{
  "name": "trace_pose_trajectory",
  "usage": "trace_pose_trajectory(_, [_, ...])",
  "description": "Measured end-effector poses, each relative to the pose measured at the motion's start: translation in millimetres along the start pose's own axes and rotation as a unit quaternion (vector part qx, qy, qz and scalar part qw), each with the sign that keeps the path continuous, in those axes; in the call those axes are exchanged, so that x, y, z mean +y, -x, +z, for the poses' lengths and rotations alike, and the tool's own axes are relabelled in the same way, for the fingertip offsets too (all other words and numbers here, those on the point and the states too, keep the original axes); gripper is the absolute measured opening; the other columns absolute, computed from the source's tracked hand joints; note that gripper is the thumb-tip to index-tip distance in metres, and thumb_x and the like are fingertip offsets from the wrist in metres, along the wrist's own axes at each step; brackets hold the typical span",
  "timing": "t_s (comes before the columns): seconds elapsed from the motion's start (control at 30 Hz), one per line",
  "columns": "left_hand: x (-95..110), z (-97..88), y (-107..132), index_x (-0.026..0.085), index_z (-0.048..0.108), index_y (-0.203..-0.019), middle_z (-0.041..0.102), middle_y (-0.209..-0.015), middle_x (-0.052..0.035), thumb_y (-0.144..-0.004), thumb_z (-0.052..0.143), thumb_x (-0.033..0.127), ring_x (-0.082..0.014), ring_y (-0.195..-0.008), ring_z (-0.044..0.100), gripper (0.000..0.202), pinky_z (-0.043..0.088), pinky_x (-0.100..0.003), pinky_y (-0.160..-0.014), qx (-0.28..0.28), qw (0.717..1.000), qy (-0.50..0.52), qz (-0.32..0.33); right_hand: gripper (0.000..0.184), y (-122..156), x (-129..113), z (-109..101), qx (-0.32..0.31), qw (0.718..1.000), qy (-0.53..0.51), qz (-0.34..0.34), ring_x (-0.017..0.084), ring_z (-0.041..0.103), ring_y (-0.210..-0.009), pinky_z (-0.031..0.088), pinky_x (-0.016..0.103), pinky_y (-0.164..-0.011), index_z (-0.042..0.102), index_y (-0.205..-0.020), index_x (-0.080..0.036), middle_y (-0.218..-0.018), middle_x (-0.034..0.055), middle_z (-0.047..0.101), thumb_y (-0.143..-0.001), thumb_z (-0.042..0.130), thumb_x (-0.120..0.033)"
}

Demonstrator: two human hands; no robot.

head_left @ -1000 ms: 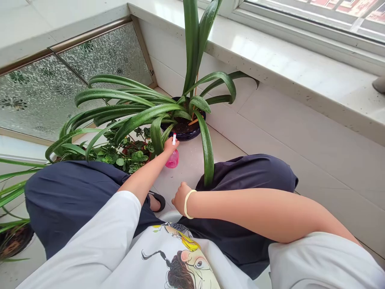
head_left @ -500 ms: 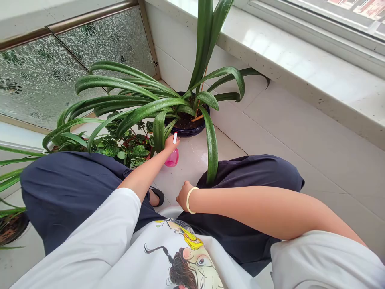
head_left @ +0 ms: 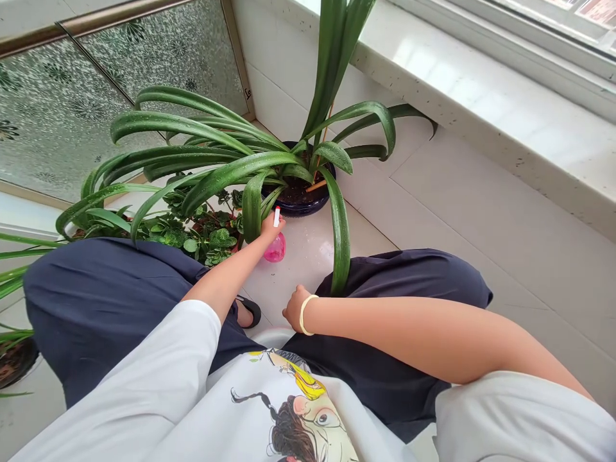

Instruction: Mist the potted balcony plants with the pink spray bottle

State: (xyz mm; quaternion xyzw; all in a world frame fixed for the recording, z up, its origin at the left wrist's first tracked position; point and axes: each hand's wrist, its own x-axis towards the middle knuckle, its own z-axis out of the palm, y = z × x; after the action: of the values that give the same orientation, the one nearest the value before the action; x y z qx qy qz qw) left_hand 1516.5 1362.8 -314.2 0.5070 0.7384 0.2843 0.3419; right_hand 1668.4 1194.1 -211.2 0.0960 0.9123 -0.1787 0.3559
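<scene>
Head view — left hand (head_left: 270, 224) grips pink bottle (head_left: 275, 249).

Pink bottle (head_left: 274, 249), green leaves (head_left: 341, 234), navy trousers (head_left: 101, 295)

So over at the left edge there's a plant with long, thin green leaves (head_left: 12, 276) in a dark round pot (head_left: 31, 360). Behind it: pebbly glass panels with dark flower prints (head_left: 187, 45) (kinda retro tbh). A glossy white speckled stone windowsill (head_left: 462, 83) runs along a white-framed window (head_left: 582, 19), above plain white wall tiles (head_left: 457, 192).
</scene>
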Motion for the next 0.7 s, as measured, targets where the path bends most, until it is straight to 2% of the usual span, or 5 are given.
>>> trace_pose_trajectory(0.2, [7, 8.5, -1, 0.019, 0.064, -0.094, 0.07, -0.093, -0.0068, -0.082, 0.059, 0.022, -0.0204, -0.085, 0.064, 0.013, 0.047, -0.031, -0.08, -0.011, 1.0, -0.013, 0.022, 0.019, -2, -1, 6, 0.023, 1.0, 0.015, -0.006, 0.031, 0.066, -0.068, 0.051, 0.052, -0.073, 0.069, -0.077, -0.023, -0.067, 0.0089, 0.068, -0.062, 0.078, -0.032])
trace_pose_trajectory(0.27, [11, 13.3, 0, 0.019, 0.065, -0.085, 0.069, -0.084, -0.0062, -0.083, 0.057, 0.022, -0.0204, -0.079, 0.063, 0.009, 0.045, -0.03, -0.074, -0.01, 0.998, -0.055, 0.017, 0.022, 2, -2, 1, 0.002, 0.999, 0.031, -0.012, 0.031, 0.066, -0.07, 0.051, 0.051, -0.073, 0.07, -0.082, -0.024, -0.072, 0.0091, 0.07, -0.063, 0.078, -0.033])
trace_pose_trajectory(0.37, [17, 20.2, 0, 0.019, 0.065, -0.074, 0.066, -0.074, -0.006, -0.084, 0.054, 0.023, -0.0207, -0.074, 0.062, 0.015, 0.041, -0.03, -0.068, -0.008, 0.995, -0.097, 0.003, 0.028, 11, -3, -13, -0.045, 0.998, 0.036, -0.005, 0.033, 0.069, -0.079, 0.051, 0.052, -0.077, 0.071, -0.091, -0.025, -0.083, 0.01, 0.073, -0.064, 0.077, -0.031])
trace_pose_trajectory(0.57, [33, 28.5, -2, 0.019, 0.069, -0.092, 0.071, -0.087, -0.0065, -0.084, 0.056, 0.022, -0.0206, -0.081, 0.064, 0.016, 0.043, -0.028, -0.072, 0.014, 0.996, -0.087, 0.023, 0.03, 27, -4, -40, -0.119, 0.993, 0.018, -0.001, 0.036, 0.069, -0.097, 0.049, 0.052, -0.086, 0.071, -0.101, -0.023, -0.1, 0.012, 0.075, -0.071, 0.072, -0.026])
trace_pose_trajectory(0.7, [41, 31.0, -5, 0.017, 0.068, -0.087, 0.07, -0.084, -0.0086, -0.085, 0.054, 0.021, -0.0222, -0.08, 0.064, 0.015, 0.043, -0.03, -0.071, 0.002, 0.994, -0.104, 0.026, 0.031, 30, -5, -43, -0.116, 0.993, 0.017, 0.002, 0.036, 0.069, -0.096, 0.048, 0.052, -0.087, 0.071, -0.102, -0.022, -0.101, 0.0119, 0.074, -0.072, 0.072, -0.026])
